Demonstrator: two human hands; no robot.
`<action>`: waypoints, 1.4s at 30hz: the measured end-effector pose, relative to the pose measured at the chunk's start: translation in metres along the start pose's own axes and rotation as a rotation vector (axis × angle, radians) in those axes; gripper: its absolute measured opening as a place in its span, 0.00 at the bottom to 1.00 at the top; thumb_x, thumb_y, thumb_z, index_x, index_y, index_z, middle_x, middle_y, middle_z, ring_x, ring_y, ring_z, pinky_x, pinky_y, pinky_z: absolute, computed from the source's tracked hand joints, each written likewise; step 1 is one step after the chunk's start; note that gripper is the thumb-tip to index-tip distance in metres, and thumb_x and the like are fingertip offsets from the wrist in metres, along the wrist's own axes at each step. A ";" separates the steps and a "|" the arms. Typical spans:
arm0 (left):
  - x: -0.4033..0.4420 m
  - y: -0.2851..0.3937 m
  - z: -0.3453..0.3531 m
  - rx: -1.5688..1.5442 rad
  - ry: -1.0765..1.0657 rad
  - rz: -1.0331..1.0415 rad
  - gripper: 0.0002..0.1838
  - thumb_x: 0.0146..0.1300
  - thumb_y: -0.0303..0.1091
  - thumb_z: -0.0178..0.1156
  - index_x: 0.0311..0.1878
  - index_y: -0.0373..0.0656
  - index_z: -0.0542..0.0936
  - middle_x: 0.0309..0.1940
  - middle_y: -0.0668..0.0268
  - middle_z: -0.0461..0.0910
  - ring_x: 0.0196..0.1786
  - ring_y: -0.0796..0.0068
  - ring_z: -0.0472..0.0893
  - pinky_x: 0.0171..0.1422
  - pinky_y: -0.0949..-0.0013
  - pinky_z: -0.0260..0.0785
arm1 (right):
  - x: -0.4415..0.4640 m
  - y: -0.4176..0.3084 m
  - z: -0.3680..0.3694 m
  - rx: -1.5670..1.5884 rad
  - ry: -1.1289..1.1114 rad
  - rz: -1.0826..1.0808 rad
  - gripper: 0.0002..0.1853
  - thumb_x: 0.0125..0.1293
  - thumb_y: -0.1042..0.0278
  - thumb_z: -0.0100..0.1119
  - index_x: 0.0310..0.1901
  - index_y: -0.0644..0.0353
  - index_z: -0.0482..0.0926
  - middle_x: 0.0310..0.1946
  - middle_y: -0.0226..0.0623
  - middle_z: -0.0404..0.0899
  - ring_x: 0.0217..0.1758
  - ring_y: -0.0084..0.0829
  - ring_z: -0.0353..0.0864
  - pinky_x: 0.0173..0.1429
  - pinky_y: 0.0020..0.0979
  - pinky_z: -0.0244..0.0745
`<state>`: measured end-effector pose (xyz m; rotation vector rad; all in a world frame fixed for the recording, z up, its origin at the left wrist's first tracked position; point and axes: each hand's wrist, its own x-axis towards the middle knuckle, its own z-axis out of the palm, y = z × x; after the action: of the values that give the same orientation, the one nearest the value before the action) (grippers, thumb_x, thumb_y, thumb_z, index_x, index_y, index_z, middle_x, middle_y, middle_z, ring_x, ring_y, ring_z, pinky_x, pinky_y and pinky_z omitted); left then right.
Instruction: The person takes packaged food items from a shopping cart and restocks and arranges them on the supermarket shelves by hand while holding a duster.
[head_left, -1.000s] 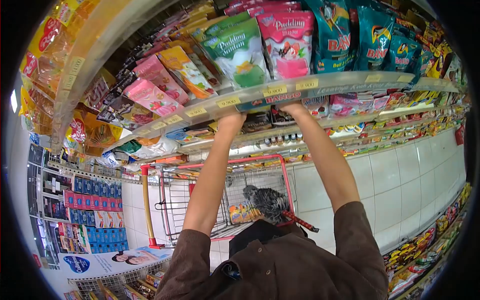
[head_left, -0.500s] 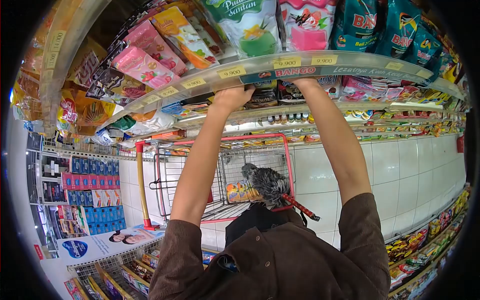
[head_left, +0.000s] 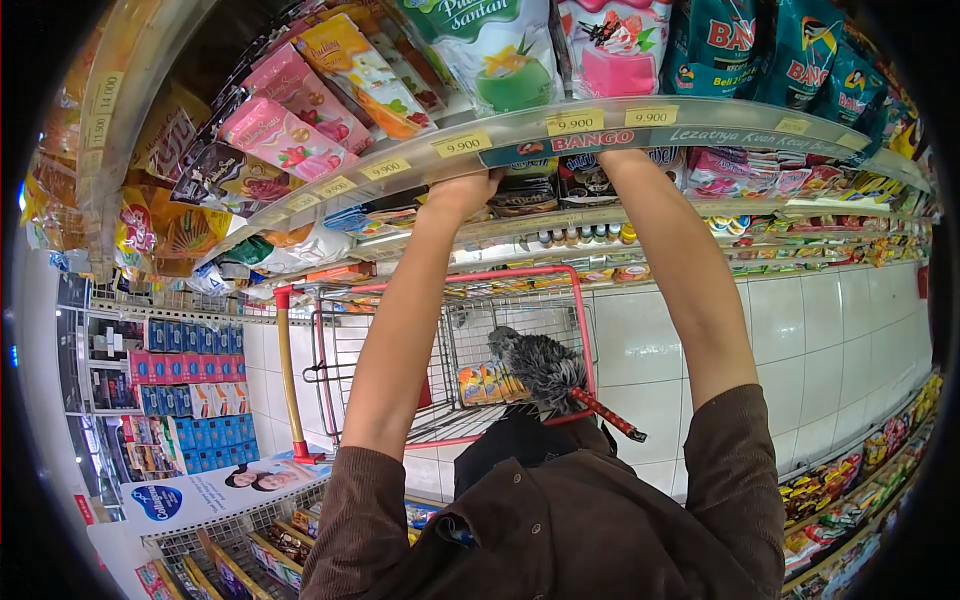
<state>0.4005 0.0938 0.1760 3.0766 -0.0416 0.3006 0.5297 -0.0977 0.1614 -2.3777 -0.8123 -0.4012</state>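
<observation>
Above your left hand (head_left: 462, 195), a price tag (head_left: 462, 143) reads "9.900"; the shelf strip (head_left: 590, 142) over your right hand (head_left: 618, 159) says "BANGO", then "Lezatnya Kuah" farther right; above and between them, a green-and-white pouch (head_left: 515, 72) bears "santan"; beyond your right hand, a teal pouch (head_left: 806, 48) shows "BANGO"; far left, a yellowed label (head_left: 105, 96) reads "14.000".

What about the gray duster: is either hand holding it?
No, the gray duster shows over the shopping cart, while the left hand and right hand are both up at the BANGO shelf strip.
</observation>
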 end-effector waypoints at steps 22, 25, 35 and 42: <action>0.027 -0.001 0.025 0.170 0.164 0.111 0.28 0.55 0.55 0.60 0.54 0.48 0.77 0.55 0.57 0.76 0.59 0.52 0.73 0.64 0.53 0.64 | -0.130 -0.024 -0.025 0.508 0.124 0.221 0.12 0.61 0.70 0.58 0.45 0.64 0.78 0.38 0.45 0.82 0.41 0.44 0.82 0.46 0.38 0.75; 0.031 -0.001 0.019 0.011 0.208 0.231 0.29 0.58 0.55 0.60 0.58 0.49 0.75 0.55 0.55 0.76 0.59 0.50 0.73 0.63 0.52 0.64 | -0.212 -0.034 -0.062 0.593 0.009 0.148 0.08 0.62 0.75 0.55 0.42 0.65 0.78 0.37 0.46 0.81 0.41 0.40 0.82 0.45 0.35 0.75; -0.013 0.035 0.019 -0.027 0.252 0.169 0.36 0.63 0.61 0.54 0.62 0.38 0.69 0.53 0.47 0.76 0.55 0.45 0.75 0.62 0.54 0.65 | -0.408 -0.096 -0.107 0.488 -0.001 0.591 0.09 0.56 0.82 0.58 0.39 0.65 0.78 0.36 0.43 0.80 0.41 0.45 0.78 0.48 0.36 0.72; 0.002 0.027 0.038 0.041 0.325 0.172 0.32 0.66 0.56 0.51 0.66 0.45 0.65 0.60 0.50 0.71 0.60 0.45 0.71 0.61 0.41 0.60 | -0.436 -0.152 -0.069 0.373 0.141 0.564 0.08 0.52 0.82 0.59 0.35 0.64 0.78 0.35 0.40 0.78 0.42 0.45 0.77 0.49 0.42 0.70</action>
<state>0.4091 0.0643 0.1401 3.0241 -0.2904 0.8131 0.0920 -0.2419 0.0852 -2.0789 -0.1142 -0.1608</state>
